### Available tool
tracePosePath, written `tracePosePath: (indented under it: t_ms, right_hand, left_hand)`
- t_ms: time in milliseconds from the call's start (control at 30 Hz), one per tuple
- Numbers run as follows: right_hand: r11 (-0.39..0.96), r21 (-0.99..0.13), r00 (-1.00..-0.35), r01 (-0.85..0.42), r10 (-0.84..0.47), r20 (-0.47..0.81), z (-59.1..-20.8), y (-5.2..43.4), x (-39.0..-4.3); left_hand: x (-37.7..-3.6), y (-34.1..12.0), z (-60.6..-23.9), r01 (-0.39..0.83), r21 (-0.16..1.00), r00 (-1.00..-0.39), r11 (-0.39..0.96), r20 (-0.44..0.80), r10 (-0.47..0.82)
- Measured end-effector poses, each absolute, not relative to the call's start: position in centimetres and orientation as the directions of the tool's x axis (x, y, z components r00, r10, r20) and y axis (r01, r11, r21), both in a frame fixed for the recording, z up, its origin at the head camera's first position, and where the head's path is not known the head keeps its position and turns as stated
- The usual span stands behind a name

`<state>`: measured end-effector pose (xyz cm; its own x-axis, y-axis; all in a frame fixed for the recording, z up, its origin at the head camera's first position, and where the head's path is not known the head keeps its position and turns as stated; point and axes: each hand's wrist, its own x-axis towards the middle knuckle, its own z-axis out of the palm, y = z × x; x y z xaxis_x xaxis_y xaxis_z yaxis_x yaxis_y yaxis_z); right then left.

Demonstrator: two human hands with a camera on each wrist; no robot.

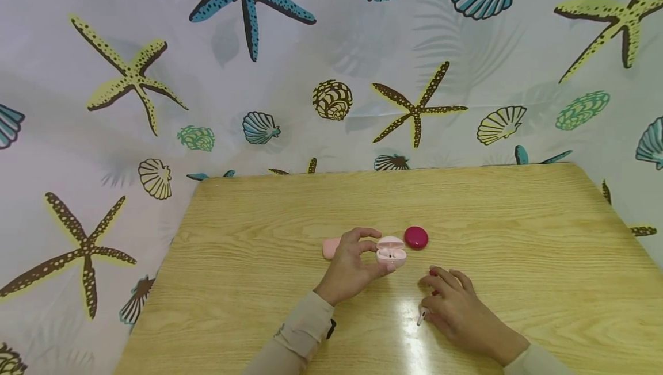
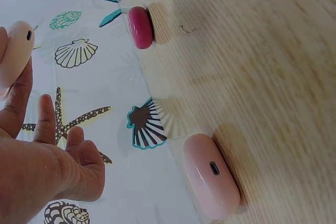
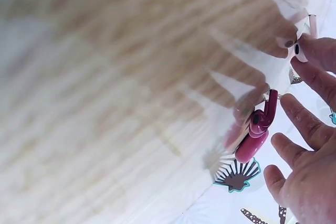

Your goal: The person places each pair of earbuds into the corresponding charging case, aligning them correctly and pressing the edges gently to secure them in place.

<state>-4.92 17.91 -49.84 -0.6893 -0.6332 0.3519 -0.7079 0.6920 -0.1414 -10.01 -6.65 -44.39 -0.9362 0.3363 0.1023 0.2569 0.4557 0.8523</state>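
Note:
My left hand holds a pale pink earbud case above the table, its lid raised. Something small with a dark spot shows inside the case. Between thumb and index finger, my right hand pinches a pale pink earbud, its stem pointing away from the fingers in the head view. Near the other right fingers stands a magenta earbud, partly hidden in the head view. A closed, rounded magenta case lies beyond the hands. Behind the left hand sits another pink case with a charging port.
The wooden table has a light grain and a glossy surface. A white curtain printed with shells and starfish hangs along its back and sides. A dark band shows at the left sleeve.

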Motion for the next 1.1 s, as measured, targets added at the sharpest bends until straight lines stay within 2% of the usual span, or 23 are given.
tracePosePath:
  t_ms: [467, 700, 1100]
  right_hand:
    - [0.694, -0.17, -0.705, -0.7, -0.63, 0.326, -49.81, 17.72, -5.13]
    - [0.666, -0.17, -0.675, -0.726, -0.644, 0.36, -49.94, 17.67, -5.18]
    - [0.665, -0.155, -0.662, -0.731, -0.634, 0.4, -49.82, 17.66, -5.45]
  left_hand:
    - [-10.16, -6.76, -44.53, 0.262, 0.854, -0.935, 0.449, 0.11, 0.338]
    - [-10.12, -6.84, -44.48, 0.25, 0.858, -0.939, 0.448, 0.102, 0.328]
    - [-10.03, -6.96, -44.51, 0.246, 0.86, -0.94, 0.447, 0.1, 0.326]
